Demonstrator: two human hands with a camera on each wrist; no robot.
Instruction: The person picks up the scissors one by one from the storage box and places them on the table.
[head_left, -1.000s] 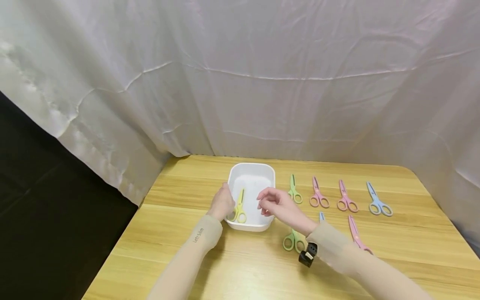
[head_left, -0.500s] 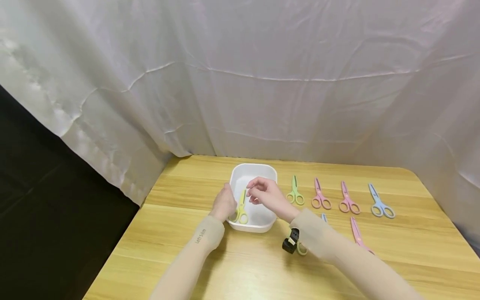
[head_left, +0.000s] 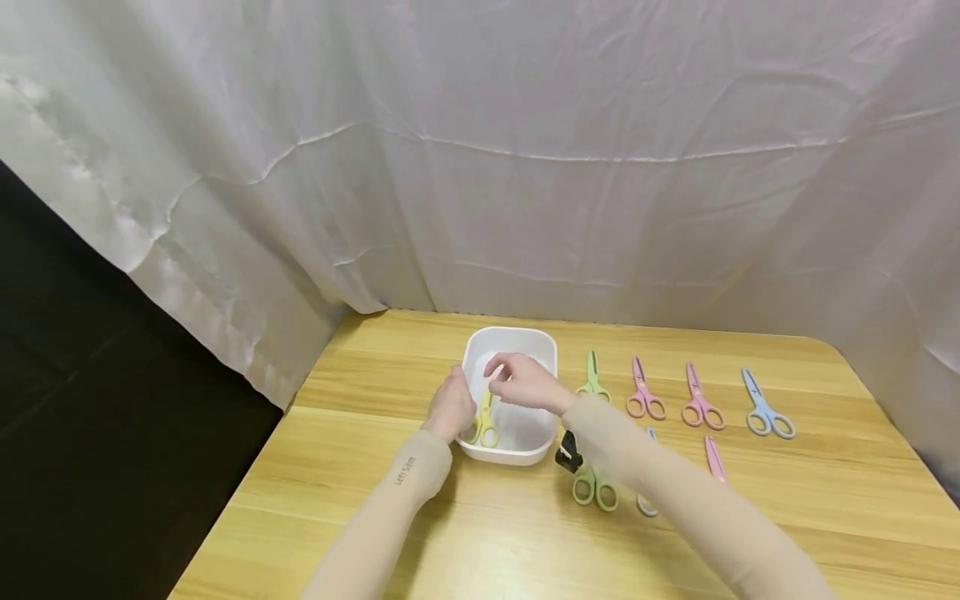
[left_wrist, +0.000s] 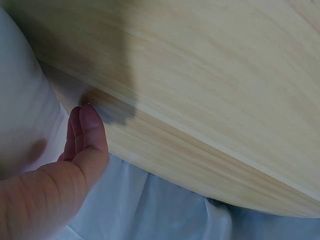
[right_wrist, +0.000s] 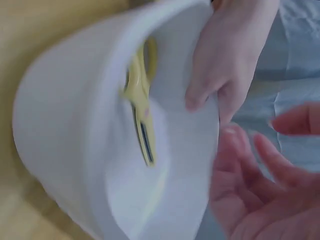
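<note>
A white plastic box (head_left: 517,454) stands on the table, holding yellow scissors (head_left: 488,421) that lie along its left side. My left hand (head_left: 452,404) grips the box's left rim; in the right wrist view its thumb lies inside the wall and a finger outside. Over the box hovers my right hand (head_left: 525,383), its fingers loosely bent and nothing between them. The right wrist view shows its thumb and fingers (right_wrist: 277,165) apart, beside the yellow scissors' blades. In the left wrist view, the left hand (left_wrist: 65,175) is beside the white wall.
Right of the box lie green scissors (head_left: 593,375), two pink pairs (head_left: 640,390) and blue scissors (head_left: 761,408) in a back row. Nearer are green scissors (head_left: 595,489), partly covered blue scissors (head_left: 648,505) and pink scissors (head_left: 715,458). A grey curtain (head_left: 525,208) hangs behind the table.
My right hand has moved left, from the box's right edge to over its middle near the yellow scissors. The left hand stays at the left rim. The view has shifted slightly.
</note>
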